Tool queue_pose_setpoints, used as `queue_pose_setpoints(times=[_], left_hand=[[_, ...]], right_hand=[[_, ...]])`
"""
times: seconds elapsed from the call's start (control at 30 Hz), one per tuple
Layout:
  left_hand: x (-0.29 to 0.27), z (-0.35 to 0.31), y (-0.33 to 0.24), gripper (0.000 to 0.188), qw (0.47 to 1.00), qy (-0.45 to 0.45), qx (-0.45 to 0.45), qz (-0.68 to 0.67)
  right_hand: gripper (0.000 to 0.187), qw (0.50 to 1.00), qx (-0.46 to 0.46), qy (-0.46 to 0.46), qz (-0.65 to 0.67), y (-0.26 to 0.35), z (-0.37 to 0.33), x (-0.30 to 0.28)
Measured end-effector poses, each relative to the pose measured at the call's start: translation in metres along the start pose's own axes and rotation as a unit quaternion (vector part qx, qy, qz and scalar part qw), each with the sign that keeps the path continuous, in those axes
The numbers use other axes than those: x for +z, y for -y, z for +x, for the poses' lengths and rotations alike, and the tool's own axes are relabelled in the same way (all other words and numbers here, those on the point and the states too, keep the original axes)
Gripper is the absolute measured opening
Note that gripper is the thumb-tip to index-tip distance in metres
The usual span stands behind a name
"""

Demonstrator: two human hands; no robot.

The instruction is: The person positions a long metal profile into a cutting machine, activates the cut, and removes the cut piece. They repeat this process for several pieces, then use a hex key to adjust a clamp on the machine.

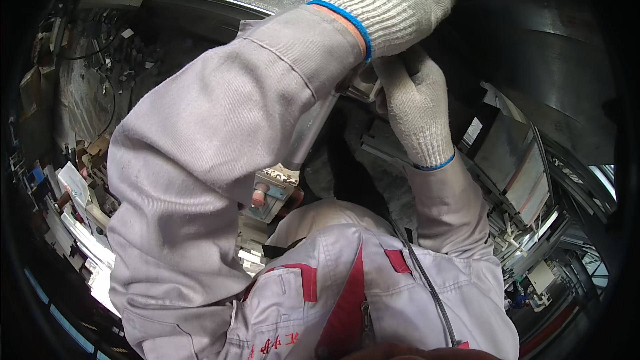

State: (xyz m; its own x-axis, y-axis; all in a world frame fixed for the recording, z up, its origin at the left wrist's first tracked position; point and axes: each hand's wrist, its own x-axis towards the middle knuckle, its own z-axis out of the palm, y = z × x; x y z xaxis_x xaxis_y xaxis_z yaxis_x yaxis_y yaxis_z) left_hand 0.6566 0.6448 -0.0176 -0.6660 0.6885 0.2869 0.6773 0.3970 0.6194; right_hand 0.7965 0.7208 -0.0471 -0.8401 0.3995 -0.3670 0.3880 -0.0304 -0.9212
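My left hand, in a white knitted glove with a blue cuff edge, reaches to the top of the picture. Its thumb sticks out to the right, while the other fingers are out of sight. Just below it is my right hand, gloved the same way. The right fingers are bent inward, partly covered by the left hand and in shadow; what they hold, if anything, is hidden. Beside the right thumb shows a small metal part. Under my left forearm runs a pale, smooth bar or tube.
A control box with a reddish button stands close to my waist on the left. Dark metal panels fill the upper right. Metal profiles and plates are stacked at right. Scraps and boxes lie along the left.
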Motion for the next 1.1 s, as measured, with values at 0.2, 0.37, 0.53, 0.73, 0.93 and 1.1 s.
queue_pose_setpoints(times=[0.2,0.37,0.53,0.73,0.93,1.1], left_hand=[[-0.048,-0.059,0.045,0.045,0.956,-0.020,-0.194,-0.219],[-0.053,-0.173,0.050,0.043,0.914,-0.102,-0.295,-0.259],[-0.054,-0.233,-0.024,0.042,0.898,0.016,-0.296,-0.326],[-0.032,-0.244,-0.051,0.017,0.925,0.114,-0.313,-0.185],[0.010,-0.261,-0.053,0.013,0.950,0.021,-0.272,-0.152],[0.034,-0.269,-0.058,0.013,0.959,-0.024,-0.256,-0.120]], right_hand=[[0.030,0.999,-0.028,0.004,0.030,-0.010,-0.007,-0.003],[0.018,0.979,-0.167,-0.016,-0.115,-0.013,-0.025,-0.020],[0.035,0.792,-0.431,0.107,-0.420,-0.027,-0.046,-0.004],[0.034,0.769,-0.455,0.112,-0.435,-0.047,-0.064,0.005],[0.042,0.949,-0.260,-0.080,-0.156,-0.050,-0.077,0.006],[0.026,0.997,0.064,-0.034,0.032,-0.048,-0.072,0.003]])
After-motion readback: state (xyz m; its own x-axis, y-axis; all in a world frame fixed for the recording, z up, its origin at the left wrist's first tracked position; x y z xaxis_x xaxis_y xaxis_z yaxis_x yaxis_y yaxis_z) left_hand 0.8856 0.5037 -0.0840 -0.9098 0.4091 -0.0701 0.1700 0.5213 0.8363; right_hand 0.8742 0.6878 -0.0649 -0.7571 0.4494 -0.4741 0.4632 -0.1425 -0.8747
